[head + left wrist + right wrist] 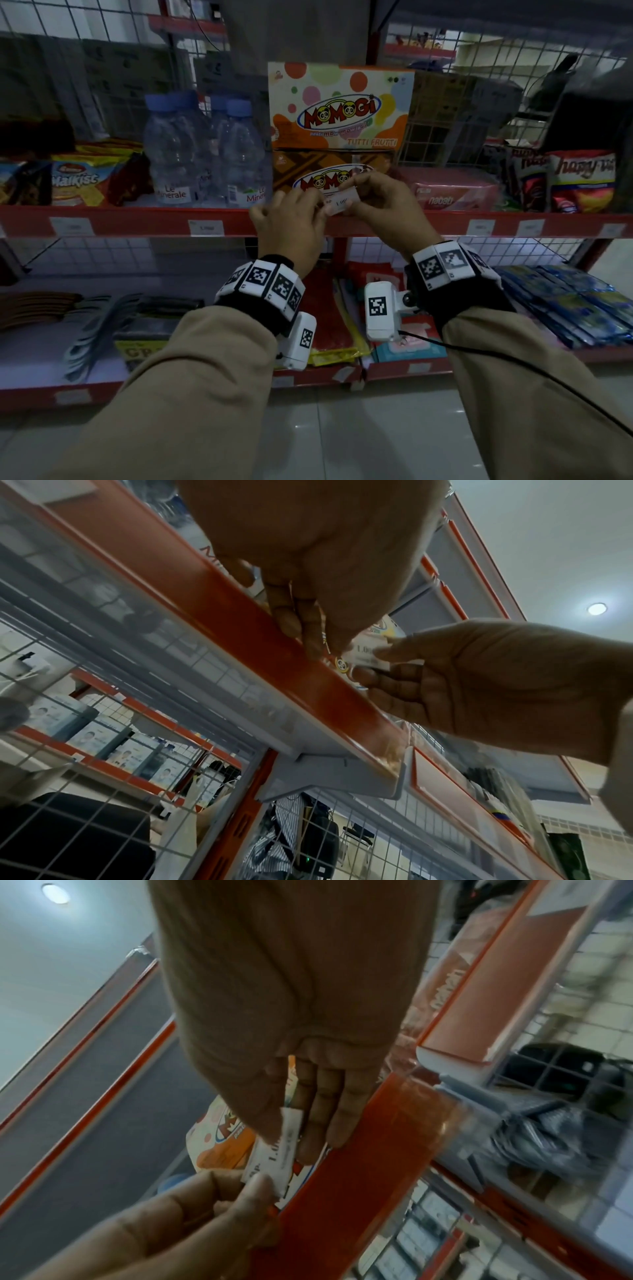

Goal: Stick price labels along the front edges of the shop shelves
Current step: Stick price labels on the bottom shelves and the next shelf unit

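A small white price label (340, 202) printed with a number is held between both hands, just above the red front edge (137, 222) of the middle shelf and in front of the lower Momogi box (329, 164). My left hand (320, 204) pinches its left end and my right hand (352, 197) pinches its right end. In the left wrist view the label (368, 653) sits between the left fingers (291, 620) and the right hand (479, 674), close to the red edge (240, 631). In the right wrist view the label (277, 1150) lies beside the edge (369, 1150).
Other white labels (206, 228) (480, 228) sit on the same red edge. Water bottles (205, 154) stand left of the boxes, a pink Nabati pack (452, 195) and snack bags (579, 178) right. The lower shelf (407, 370) holds packets. Wire mesh backs the shelves.
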A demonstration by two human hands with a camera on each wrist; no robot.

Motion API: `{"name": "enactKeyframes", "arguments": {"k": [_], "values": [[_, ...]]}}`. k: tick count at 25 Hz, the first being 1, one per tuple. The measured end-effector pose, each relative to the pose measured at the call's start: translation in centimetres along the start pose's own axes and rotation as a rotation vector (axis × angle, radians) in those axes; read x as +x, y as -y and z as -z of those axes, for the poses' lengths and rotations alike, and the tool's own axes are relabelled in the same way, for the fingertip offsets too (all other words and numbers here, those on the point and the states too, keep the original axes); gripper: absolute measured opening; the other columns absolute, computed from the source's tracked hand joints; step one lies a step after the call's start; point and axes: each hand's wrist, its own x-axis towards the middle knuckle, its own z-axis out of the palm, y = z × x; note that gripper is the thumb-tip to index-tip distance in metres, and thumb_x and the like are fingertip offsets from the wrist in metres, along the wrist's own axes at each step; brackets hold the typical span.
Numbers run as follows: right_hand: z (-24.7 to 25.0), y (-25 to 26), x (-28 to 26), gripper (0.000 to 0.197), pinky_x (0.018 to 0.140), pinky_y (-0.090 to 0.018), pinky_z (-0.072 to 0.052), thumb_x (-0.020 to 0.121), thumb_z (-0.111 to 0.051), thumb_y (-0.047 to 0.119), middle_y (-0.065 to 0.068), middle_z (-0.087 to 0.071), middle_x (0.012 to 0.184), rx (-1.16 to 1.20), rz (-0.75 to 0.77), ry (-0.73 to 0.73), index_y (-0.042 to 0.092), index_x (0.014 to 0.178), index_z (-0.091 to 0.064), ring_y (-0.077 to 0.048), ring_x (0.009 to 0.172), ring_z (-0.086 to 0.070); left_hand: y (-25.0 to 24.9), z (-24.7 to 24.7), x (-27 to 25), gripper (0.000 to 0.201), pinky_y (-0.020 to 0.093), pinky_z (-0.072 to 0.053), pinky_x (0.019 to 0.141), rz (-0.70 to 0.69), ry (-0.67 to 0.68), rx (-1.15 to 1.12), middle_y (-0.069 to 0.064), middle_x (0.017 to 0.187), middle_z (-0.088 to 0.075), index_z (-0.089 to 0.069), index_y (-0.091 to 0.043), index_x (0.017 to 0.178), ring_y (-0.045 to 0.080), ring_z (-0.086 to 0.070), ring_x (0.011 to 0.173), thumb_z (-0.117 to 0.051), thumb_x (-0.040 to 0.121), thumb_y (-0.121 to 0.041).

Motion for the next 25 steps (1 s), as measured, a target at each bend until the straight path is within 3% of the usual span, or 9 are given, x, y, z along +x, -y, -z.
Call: {"name": "enactKeyframes", "arguments": {"k": [2,4,6,8,9,11,14,20,25], "values": [[0.3,0.0,0.2,0.014,0.073,-0.031,-0.053,0.09,-0.061,0.01,-0.006,-0.067,0.089,-0.195,0.077,-0.027,0.015,0.102,-0.066,-0.015,0.079,-0.064,0.0,0.1,0.0,0.02,0.04,-0.024,0.086,-0.004,0.007,0.036,-0.006,0.106,-0.057,-0.057,-0.029,0.108,0.02,-0.047,0.104,-0.045,0.097,-0.041],[0.8,-0.1,0.2,0.011,0.072,-0.019,-0.051,0.09,-0.062,0.012,0.008,-0.067,0.087,-0.318,0.118,-0.043,0.019,0.096,-0.067,0.0,0.079,-0.062,0.0,0.2,-0.1,0.02,0.041,-0.024,0.087,-0.017,0.004,0.038,-0.007,0.105,-0.058,-0.058,-0.03,0.107,0.02,-0.048,0.104,-0.045,0.096,-0.042],[0.8,-0.4,0.2,0.011,0.07,-0.007,-0.044,0.09,-0.061,0.011,0.015,-0.064,0.083,-0.313,0.116,-0.107,0.02,0.092,-0.067,0.009,0.077,-0.058,0.0,0.4,-0.2,0.019,0.041,-0.024,0.088,-0.029,-0.01,0.032,-0.009,0.105,-0.059,-0.057,-0.03,0.106,0.018,-0.049,0.103,-0.045,0.096,-0.04],[0.6,-0.7,0.0,0.012,0.068,-0.005,-0.042,0.091,-0.059,0.009,0.017,-0.062,0.082,-0.279,0.109,-0.182,0.018,0.091,-0.066,0.012,0.076,-0.056,0.2,0.6,-0.3,0.021,0.04,-0.023,0.09,-0.039,-0.015,0.024,-0.01,0.106,-0.059,-0.056,-0.03,0.111,0.018,-0.05,0.103,-0.047,0.094,-0.038],[0.4,-0.8,-0.1,0.012,0.069,-0.006,-0.043,0.091,-0.059,0.009,0.016,-0.062,0.083,-0.289,0.115,-0.193,0.018,0.091,-0.066,0.01,0.077,-0.056,0.3,0.7,-0.4,0.025,0.04,-0.023,0.09,-0.043,-0.008,0.024,-0.01,0.106,-0.059,-0.055,-0.03,0.115,0.018,-0.05,0.104,-0.049,0.093,-0.039],[-0.1,-1.0,-0.2,0.011,0.074,-0.018,-0.049,0.09,-0.059,0.009,0.01,-0.065,0.087,-0.35,0.138,-0.16,0.019,0.092,-0.065,0.001,0.082,-0.059,0.3,0.7,-0.5,0.034,0.041,-0.024,0.091,-0.058,0.01,0.052,-0.009,0.107,-0.058,-0.052,-0.03,0.123,0.018,-0.049,0.105,-0.052,0.09,-0.04],[-0.5,-1.2,-0.3,0.011,0.082,-0.035,-0.051,0.089,-0.06,0.012,0.004,-0.067,0.091,-0.441,0.145,-0.105,0.019,0.094,-0.066,-0.014,0.091,-0.059,0.3,0.4,-0.7,0.031,0.041,-0.024,0.09,-0.085,0.017,0.121,-0.006,0.108,-0.056,-0.055,-0.032,0.119,0.021,-0.046,0.106,-0.054,0.089,-0.039],[-0.3,-1.6,-0.8,0.013,0.08,-0.031,-0.039,0.082,-0.062,0.016,-0.004,-0.059,0.095,-0.654,0.221,-0.033,0.013,0.094,-0.067,-0.024,0.095,-0.049,0.6,0.1,-0.5,0.015,0.041,-0.024,0.088,-0.134,-0.024,0.171,-0.002,0.098,-0.054,-0.065,-0.027,0.099,0.023,-0.047,0.1,-0.056,0.09,-0.035],[-0.1,-1.8,-0.9,0.017,0.083,-0.035,-0.04,0.086,-0.06,0.016,-0.008,-0.059,0.106,-0.762,0.187,0.058,0.013,0.101,-0.066,-0.027,0.101,-0.046,0.8,0.1,-0.4,0.015,0.042,-0.022,0.089,-0.158,-0.035,0.175,-0.002,0.097,-0.054,-0.065,-0.028,0.099,0.023,-0.047,0.1,-0.054,0.091,-0.035]]}}
